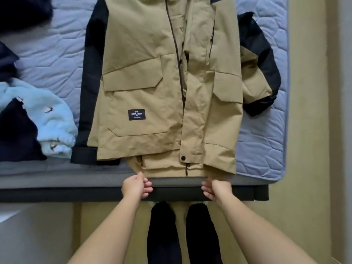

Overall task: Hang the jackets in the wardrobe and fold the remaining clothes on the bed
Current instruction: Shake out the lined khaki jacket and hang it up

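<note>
My left hand [136, 185] and right hand [217, 187] pinch the jacket [152, 82] by its hem at the bed [262, 140] edge (I think straightening it); next, lift it for hanging.

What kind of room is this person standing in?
Most likely a bedroom in a home: a bare quilted mattress on a dark bed frame, with a tan jacket and a light blue fleece laid out on it.

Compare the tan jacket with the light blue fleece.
The tan jacket lies spread flat; the light blue fleece is bunched. The tan jacket is smooth with black sleeves; the light blue fleece is fluffy with bird motifs. The left hand and right hand hold the tan jacket's hem, not the light blue fleece. Both lie on the mattress.
</note>
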`<act>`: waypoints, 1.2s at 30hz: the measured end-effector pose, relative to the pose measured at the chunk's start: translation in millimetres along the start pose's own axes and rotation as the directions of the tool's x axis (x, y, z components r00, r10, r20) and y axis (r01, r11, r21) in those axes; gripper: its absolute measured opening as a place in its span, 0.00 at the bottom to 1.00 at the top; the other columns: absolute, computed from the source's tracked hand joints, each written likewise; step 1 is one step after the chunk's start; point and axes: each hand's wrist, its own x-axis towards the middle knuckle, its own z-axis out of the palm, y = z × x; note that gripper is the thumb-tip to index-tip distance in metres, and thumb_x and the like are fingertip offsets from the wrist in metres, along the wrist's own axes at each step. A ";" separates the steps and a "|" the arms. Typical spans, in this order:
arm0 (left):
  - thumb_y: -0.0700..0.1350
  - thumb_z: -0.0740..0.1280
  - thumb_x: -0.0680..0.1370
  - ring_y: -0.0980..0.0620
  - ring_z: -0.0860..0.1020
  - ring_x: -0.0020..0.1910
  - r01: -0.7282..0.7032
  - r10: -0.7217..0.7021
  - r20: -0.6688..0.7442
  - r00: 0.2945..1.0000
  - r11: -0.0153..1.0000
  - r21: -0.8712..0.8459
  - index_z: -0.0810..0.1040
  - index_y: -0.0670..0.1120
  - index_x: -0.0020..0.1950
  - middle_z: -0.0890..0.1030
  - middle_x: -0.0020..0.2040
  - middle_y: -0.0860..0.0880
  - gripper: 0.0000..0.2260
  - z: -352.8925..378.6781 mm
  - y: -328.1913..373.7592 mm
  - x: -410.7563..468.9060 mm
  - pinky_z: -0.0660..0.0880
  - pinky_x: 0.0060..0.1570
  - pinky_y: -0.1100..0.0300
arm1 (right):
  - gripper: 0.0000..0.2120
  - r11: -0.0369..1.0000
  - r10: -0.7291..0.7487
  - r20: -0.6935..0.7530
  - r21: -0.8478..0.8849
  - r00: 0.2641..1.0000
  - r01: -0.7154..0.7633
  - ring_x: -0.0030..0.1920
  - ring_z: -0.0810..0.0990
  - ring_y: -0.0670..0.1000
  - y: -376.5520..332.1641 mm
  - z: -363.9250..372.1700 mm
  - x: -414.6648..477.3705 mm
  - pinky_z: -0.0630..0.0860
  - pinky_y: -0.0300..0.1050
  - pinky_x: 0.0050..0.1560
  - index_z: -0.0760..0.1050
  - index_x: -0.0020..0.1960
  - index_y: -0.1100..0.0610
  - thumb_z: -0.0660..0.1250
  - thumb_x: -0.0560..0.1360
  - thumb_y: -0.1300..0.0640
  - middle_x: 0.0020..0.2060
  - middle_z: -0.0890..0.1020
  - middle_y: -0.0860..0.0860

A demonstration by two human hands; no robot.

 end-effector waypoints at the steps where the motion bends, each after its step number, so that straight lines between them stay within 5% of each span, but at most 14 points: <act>1: 0.49 0.55 0.82 0.52 0.77 0.23 0.022 -0.024 0.055 0.998 0.999 0.032 0.72 0.43 0.38 0.79 0.33 0.45 0.16 2.9 3.3 -4.2 0.67 0.19 0.68 | 0.12 0.994 -0.015 0.007 -0.112 1.000 0.016 0.29 0.75 0.49 5.4 0.3 -3.5 0.72 0.37 0.21 0.73 0.57 0.65 0.60 0.80 0.58 0.34 0.79 0.55; 3: 0.49 0.57 0.81 0.51 0.78 0.26 -0.010 -0.001 0.187 0.982 0.998 0.059 0.74 0.43 0.39 0.80 0.35 0.45 0.15 11.2 11.6 -13.3 0.69 0.20 0.67 | 0.10 0.960 -0.086 0.075 -0.260 0.993 0.103 0.28 0.75 0.49 11.3 6.3 -14.4 0.72 0.37 0.23 0.74 0.53 0.63 0.62 0.79 0.56 0.33 0.80 0.54; 6: 0.47 0.63 0.79 0.52 0.79 0.31 -0.146 0.142 0.270 0.952 0.989 -0.005 0.76 0.44 0.43 0.82 0.38 0.46 0.10 27.2 28.1 -20.5 0.75 0.23 0.64 | 0.06 0.973 -0.201 0.143 -0.084 0.969 0.215 0.32 0.77 0.47 3.5 24.5 -24.8 0.74 0.36 0.25 0.72 0.53 0.59 0.65 0.78 0.59 0.36 0.79 0.53; 8: 0.46 0.65 0.78 0.52 0.77 0.25 -0.177 0.175 0.180 0.968 0.984 -0.007 0.74 0.43 0.39 0.79 0.32 0.46 0.10 40.9 41.6 -19.6 0.71 0.21 0.64 | 0.08 0.974 -0.208 0.081 0.107 0.975 0.199 0.35 0.78 0.48 -10.0 37.8 -22.0 0.76 0.37 0.29 0.71 0.54 0.58 0.66 0.77 0.59 0.39 0.79 0.53; 11: 0.45 0.66 0.75 0.54 0.72 0.19 -0.211 0.207 0.064 0.976 0.976 0.055 0.75 0.43 0.39 0.77 0.28 0.48 0.08 60.2 58.9 -11.3 0.64 0.20 0.68 | 0.09 0.991 -0.117 0.073 0.081 0.990 0.111 0.31 0.76 0.47 -27.6 52.1 -17.0 0.71 0.35 0.24 0.73 0.49 0.60 0.64 0.78 0.54 0.36 0.78 0.52; 14: 0.47 0.70 0.72 0.47 0.79 0.36 -0.179 0.177 0.027 0.984 0.969 0.173 0.76 0.40 0.54 0.81 0.45 0.44 0.15 68.9 67.5 -2.6 0.74 0.31 0.61 | 0.08 0.989 -0.133 0.017 0.066 0.991 0.131 0.26 0.73 0.46 -34.9 59.7 -13.0 0.66 0.34 0.19 0.73 0.41 0.59 0.64 0.77 0.56 0.32 0.78 0.51; 16: 0.50 0.70 0.72 0.43 0.78 0.53 -0.195 0.266 -0.026 0.964 0.767 0.611 0.71 0.44 0.61 0.78 0.55 0.45 0.20 61.3 66.0 1.0 0.74 0.44 0.56 | 0.06 0.978 -0.170 -0.077 0.105 0.982 0.178 0.25 0.72 0.46 -33.9 58.5 -11.1 0.68 0.36 0.21 0.73 0.41 0.58 0.64 0.75 0.57 0.31 0.77 0.51; 19: 0.51 0.70 0.71 0.46 0.78 0.50 -0.223 0.191 0.146 0.971 0.487 0.845 0.76 0.45 0.56 0.79 0.51 0.47 0.17 49.7 64.5 2.1 0.76 0.44 0.57 | 0.08 0.964 -0.186 -0.147 0.164 0.972 0.210 0.28 0.79 0.48 -28.2 47.6 -8.2 0.79 0.39 0.34 0.72 0.42 0.61 0.66 0.75 0.57 0.34 0.78 0.53; 22: 0.51 0.70 0.74 0.53 0.74 0.27 -0.256 0.035 0.313 0.949 0.662 0.704 0.79 0.43 0.46 0.79 0.33 0.49 0.11 45.3 63.7 1.4 0.69 0.26 0.64 | 0.10 0.953 -0.182 -0.127 0.223 0.975 0.207 0.34 0.81 0.48 -27.4 40.2 -4.2 0.81 0.43 0.45 0.72 0.38 0.61 0.69 0.75 0.57 0.38 0.80 0.53; 25: 0.46 0.69 0.76 0.55 0.75 0.25 -0.143 0.070 0.310 0.948 0.965 0.218 0.73 0.39 0.60 0.80 0.34 0.49 0.16 54.3 66.6 4.6 0.67 0.21 0.66 | 0.08 0.937 -0.191 -0.142 0.270 0.971 0.224 0.38 0.78 0.46 -35.9 40.9 -1.8 0.79 0.41 0.45 0.74 0.49 0.60 0.68 0.76 0.56 0.42 0.79 0.50; 27: 0.44 0.68 0.77 0.54 0.78 0.30 -0.053 0.076 0.275 0.958 0.994 -0.092 0.70 0.37 0.64 0.81 0.41 0.46 0.19 65.9 69.4 5.7 0.71 0.22 0.65 | 0.06 0.916 -0.208 -0.154 0.315 0.966 0.247 0.37 0.77 0.45 -43.8 38.0 0.1 0.75 0.38 0.38 0.73 0.51 0.58 0.65 0.78 0.56 0.40 0.79 0.49; 31: 0.44 0.68 0.77 0.54 0.81 0.40 -0.008 0.099 0.287 0.953 0.953 -0.303 0.75 0.41 0.56 0.81 0.49 0.47 0.11 86.1 66.7 5.5 0.79 0.32 0.63 | 0.04 0.838 -0.134 -0.157 0.509 0.979 0.196 0.31 0.74 0.48 -55.0 14.2 8.5 0.70 0.41 0.29 0.72 0.49 0.59 0.60 0.80 0.61 0.39 0.77 0.53; 33: 0.45 0.69 0.77 0.54 0.82 0.43 -0.009 0.123 0.310 0.943 0.939 -0.345 0.75 0.42 0.55 0.81 0.49 0.48 0.10 92.9 65.3 4.1 0.80 0.37 0.61 | 0.06 0.926 -0.093 -0.160 0.349 0.983 0.144 0.26 0.73 0.48 -49.3 3.5 13.5 0.68 0.39 0.26 0.72 0.49 0.60 0.57 0.80 0.61 0.38 0.78 0.54; 36: 0.44 0.68 0.77 0.54 0.82 0.41 -0.052 0.162 0.278 0.947 0.930 -0.365 0.75 0.42 0.56 0.81 0.47 0.49 0.10 96.4 68.1 3.6 0.80 0.37 0.62 | 0.09 0.972 -0.165 -0.106 -0.188 0.981 0.143 0.34 0.75 0.51 -27.0 3.6 13.0 0.71 0.41 0.33 0.72 0.50 0.58 0.58 0.80 0.52 0.40 0.78 0.53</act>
